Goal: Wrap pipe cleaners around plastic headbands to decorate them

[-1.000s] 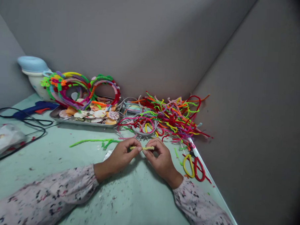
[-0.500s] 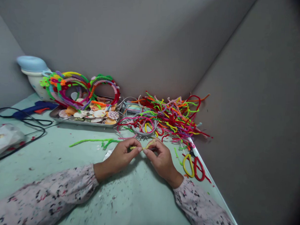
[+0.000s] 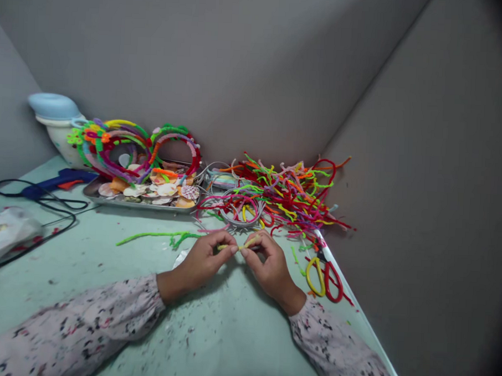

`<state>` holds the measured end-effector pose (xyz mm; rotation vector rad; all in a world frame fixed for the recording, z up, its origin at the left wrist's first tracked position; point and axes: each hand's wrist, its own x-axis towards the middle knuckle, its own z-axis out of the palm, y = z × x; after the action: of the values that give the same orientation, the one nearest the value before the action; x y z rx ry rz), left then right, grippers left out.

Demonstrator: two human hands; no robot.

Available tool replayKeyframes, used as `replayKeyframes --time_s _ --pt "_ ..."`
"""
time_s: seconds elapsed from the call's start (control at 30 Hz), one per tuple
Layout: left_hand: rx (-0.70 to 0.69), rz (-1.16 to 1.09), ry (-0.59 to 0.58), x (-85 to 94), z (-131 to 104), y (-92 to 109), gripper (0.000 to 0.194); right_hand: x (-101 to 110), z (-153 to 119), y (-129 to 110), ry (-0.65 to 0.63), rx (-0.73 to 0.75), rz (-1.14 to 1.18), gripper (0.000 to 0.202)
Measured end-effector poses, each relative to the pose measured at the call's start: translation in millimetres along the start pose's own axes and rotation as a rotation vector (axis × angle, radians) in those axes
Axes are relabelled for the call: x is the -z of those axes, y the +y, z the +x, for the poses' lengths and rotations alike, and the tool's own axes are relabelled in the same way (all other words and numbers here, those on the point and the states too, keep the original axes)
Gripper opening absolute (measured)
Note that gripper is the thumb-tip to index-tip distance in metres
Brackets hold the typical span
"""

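A short yellow pipe cleaner (image 3: 251, 242) is pinched between both hands above the pale green table (image 3: 228, 331). My left hand (image 3: 204, 262) grips one part between thumb and fingers, and my right hand (image 3: 270, 265) grips the other, their fingertips nearly touching. Part of the yellow piece is hidden by the fingers. Green pipe cleaners (image 3: 157, 235) lie just left of my left hand. To the right of my right hand rest scissors with yellow and red handles (image 3: 333, 281).
At the back left, a metal tray (image 3: 150, 207) holds shells and colourful headbands (image 3: 124, 128). A heap of pipe cleaners (image 3: 292, 195) lies back right, beside coiled wire. Farther left are a blue glue gun (image 3: 51, 184), a black cord, a plastic bag (image 3: 10, 235) and a blue-lidded container (image 3: 57, 110).
The yellow tip at my right fingers sits slightly lower, and my right hand has shifted very little. My left hand looks unmoved.
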<state>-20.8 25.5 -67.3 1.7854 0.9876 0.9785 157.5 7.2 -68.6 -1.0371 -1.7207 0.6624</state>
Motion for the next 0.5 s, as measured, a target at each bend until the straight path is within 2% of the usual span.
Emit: replayKeyframes --time_s 0.5 --pt "-0.005 0.02 -0.01 0.1 -0.9 -1.4 0.02 0.7 -0.4 -2.0 -0.017 -0.046 0.001 0.015"
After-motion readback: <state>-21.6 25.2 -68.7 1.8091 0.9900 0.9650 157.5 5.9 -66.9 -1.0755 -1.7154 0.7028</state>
